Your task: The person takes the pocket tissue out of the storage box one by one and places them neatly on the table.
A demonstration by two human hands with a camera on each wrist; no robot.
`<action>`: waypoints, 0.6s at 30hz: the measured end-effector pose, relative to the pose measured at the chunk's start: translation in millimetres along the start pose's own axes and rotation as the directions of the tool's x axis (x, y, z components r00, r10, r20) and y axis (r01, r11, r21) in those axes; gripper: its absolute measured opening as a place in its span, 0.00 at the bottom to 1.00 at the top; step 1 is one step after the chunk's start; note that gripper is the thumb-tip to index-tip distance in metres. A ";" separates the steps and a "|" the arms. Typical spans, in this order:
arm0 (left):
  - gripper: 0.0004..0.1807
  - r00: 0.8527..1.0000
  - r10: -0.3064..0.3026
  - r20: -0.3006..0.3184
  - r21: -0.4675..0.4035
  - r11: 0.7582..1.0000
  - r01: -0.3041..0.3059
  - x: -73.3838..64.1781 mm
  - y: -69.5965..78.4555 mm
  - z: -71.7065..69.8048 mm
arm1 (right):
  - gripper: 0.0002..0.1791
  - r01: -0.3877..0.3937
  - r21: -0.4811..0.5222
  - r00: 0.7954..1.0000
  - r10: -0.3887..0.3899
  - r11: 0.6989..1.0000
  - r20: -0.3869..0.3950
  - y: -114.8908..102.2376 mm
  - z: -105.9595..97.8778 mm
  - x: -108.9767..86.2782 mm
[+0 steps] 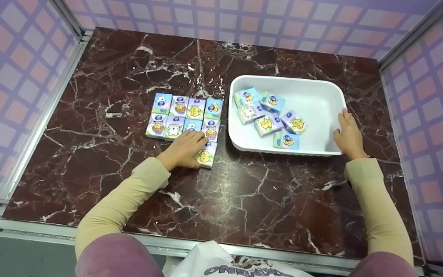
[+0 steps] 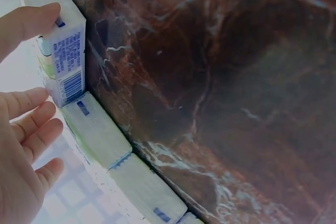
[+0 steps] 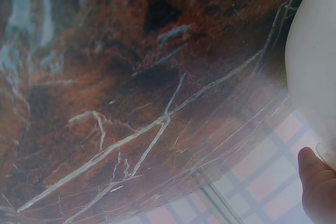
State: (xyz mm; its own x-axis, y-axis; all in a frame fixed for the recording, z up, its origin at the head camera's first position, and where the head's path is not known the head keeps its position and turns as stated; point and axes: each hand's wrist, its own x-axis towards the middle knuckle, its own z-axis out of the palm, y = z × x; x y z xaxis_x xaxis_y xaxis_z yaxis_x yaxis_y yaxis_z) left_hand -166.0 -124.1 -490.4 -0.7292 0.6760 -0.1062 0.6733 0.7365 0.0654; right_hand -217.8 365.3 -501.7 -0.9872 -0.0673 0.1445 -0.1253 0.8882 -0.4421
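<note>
Small printed boxes with cartoon animals (image 1: pixel 174 127) lie side by side on the table in two rows. One more box (image 1: pixel 206 157) sits in front of the right-hand column. My left hand (image 1: pixel 185 150) is over its left side. In the left wrist view, the thumb touches this box (image 2: pixel 72 59), while the other fingers (image 2: pixel 37 132) are fairly straight and spread. A white plastic tub (image 1: pixel 319 111) stands to the right, with several similar boxes (image 1: pixel 269 124) lying loosely inside. My right hand (image 1: pixel 349 134) grips the tub's right rim; only one fingertip of it shows in the right wrist view.
The dark red marbled table (image 1: pixel 244 200) extends around the boxes and tub. Checked purple panels (image 1: pixel 433 127) in metal frames stand along its left, back and right sides. A metal rail (image 1: pixel 44 230) runs along the front edge.
</note>
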 end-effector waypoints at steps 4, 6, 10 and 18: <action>0.43 0.999 -0.015 0.036 0.016 1.000 0.014 1.7 1.3 -2.5 | 0.29 0.005 0.002 1.000 -0.005 1.000 0.002 -0.1 -0.3 0.0; 0.44 0.999 -0.020 0.048 0.027 0.999 0.019 2.4 2.3 -3.9 | 0.29 0.005 0.001 1.000 -0.005 1.000 0.006 -0.3 -0.4 0.1; 0.45 0.997 -0.036 0.070 0.047 0.998 0.033 4.8 2.7 -4.8 | 0.29 0.002 0.003 1.000 -0.002 1.000 0.003 -0.4 -0.1 0.3; 0.45 0.996 -0.061 0.068 0.034 0.998 0.059 10.3 -1.5 -4.3 | 0.29 -0.003 0.007 1.000 0.003 1.000 -0.008 -0.2 0.5 -0.2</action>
State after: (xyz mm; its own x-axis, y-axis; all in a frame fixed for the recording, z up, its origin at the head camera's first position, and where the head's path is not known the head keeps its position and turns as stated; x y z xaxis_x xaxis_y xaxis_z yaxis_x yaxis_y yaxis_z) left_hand -175.1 -118.1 -487.3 -0.7591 0.6263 -0.1777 0.6327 0.7740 0.0251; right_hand -217.7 364.9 -502.1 -0.9868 -0.0608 0.1504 -0.1229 0.8853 -0.4485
